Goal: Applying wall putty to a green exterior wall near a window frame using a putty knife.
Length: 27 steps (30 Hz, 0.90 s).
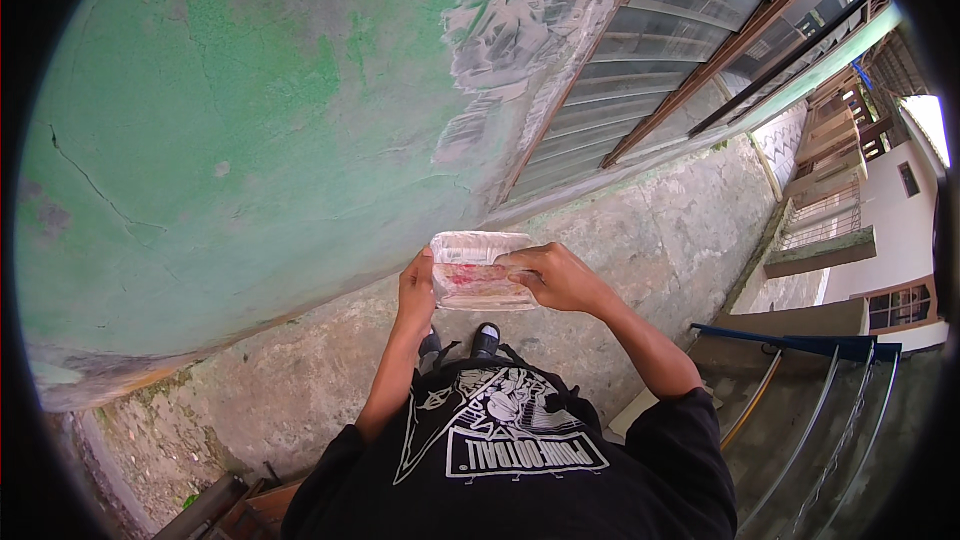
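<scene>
A shallow rectangular plastic tray (482,297), smeared with white and with reddish-pink in its middle, is held out in front of my body. My left hand (415,285) grips its left edge, fingers closed round the side. Over the right part of the tray is my right hand (548,276), its fingers bent and pressed together. Whatever those right fingers pinch, the tray's rim or a small thing inside it, cannot be made out. On the wall beyond, rough whitish strokes (500,30) of a paste or paint cover the green beside the window.
A worn, cracked green wall (250,140) rises ahead and left. Louvred glass windows (650,60) in a brown frame adjoin it. Concrete floor (640,240) runs below, with my sandalled feet (485,340) on it. A blue metal rack (800,343) with rods stands at right; wooden furniture (250,510) is behind left.
</scene>
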Each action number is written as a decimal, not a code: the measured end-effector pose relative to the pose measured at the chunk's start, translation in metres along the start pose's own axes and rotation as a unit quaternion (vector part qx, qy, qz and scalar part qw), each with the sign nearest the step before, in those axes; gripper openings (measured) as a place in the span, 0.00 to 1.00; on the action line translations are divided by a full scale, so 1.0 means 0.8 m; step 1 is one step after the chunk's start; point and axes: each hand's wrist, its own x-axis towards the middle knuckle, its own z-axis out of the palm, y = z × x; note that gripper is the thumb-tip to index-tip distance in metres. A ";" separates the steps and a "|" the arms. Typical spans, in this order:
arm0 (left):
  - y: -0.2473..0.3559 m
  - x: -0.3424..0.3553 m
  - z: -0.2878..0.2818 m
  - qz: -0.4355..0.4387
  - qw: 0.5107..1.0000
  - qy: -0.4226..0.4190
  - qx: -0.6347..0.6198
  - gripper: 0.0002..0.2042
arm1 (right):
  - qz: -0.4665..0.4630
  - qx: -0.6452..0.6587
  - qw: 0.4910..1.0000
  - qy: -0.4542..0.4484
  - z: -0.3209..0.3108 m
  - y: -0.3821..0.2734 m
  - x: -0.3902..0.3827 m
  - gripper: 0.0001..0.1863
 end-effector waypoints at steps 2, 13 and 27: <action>-0.004 -0.002 0.000 0.001 1.000 0.002 -0.001 0.23 | 0.000 0.006 1.000 0.003 -0.001 -0.001 -0.002 0.16; -0.004 -0.006 0.000 -0.045 0.999 -0.009 -0.009 0.24 | 0.038 0.042 0.998 -0.003 -0.009 0.016 -0.003 0.18; 0.006 -0.018 -0.008 -0.110 0.994 -0.009 -0.001 0.25 | 0.055 0.093 0.994 0.001 -0.027 0.014 0.005 0.17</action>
